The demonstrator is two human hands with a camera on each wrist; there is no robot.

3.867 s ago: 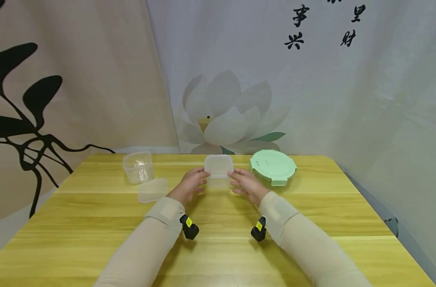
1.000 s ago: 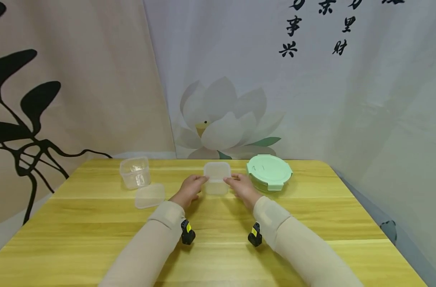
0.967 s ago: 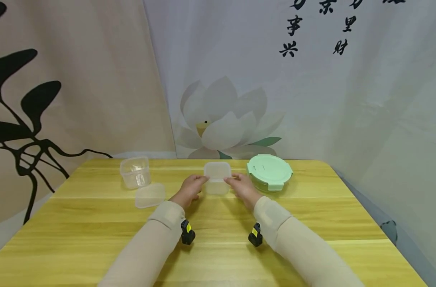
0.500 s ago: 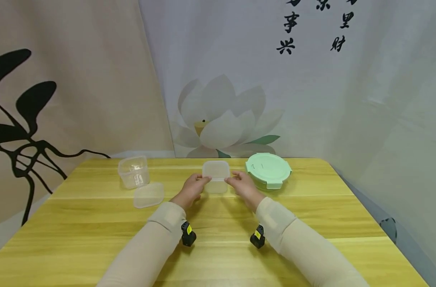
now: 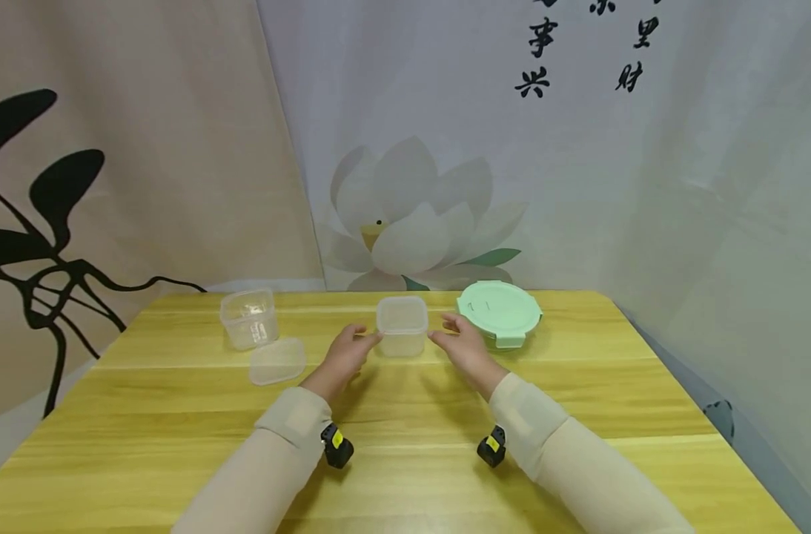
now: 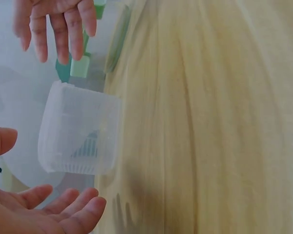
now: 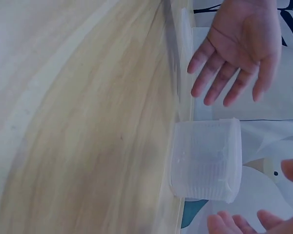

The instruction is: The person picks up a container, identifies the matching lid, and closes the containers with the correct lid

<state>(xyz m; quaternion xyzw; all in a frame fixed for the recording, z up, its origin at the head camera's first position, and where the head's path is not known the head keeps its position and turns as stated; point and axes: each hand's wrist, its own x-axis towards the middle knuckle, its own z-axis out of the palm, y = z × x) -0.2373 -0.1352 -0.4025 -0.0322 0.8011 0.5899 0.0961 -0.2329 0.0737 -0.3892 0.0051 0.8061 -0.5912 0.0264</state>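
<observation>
A small plastic box [image 5: 402,325] with its lid on is sitting on the table [image 5: 405,415]. The left hand [image 5: 344,354] and right hand [image 5: 460,345] are waiting beside it, fingers loose, holding nothing. The box looks light and a bit slippery; its two flat sides seem the best places for holding.

Two clear square containers [image 5: 402,326] [image 5: 248,318], one loose lid [image 5: 276,361], one green round container [image 5: 500,312], two hands [image 5: 344,354] [image 5: 462,347].

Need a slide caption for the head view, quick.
Open left hand and right hand flank a lidded clear container.
</observation>
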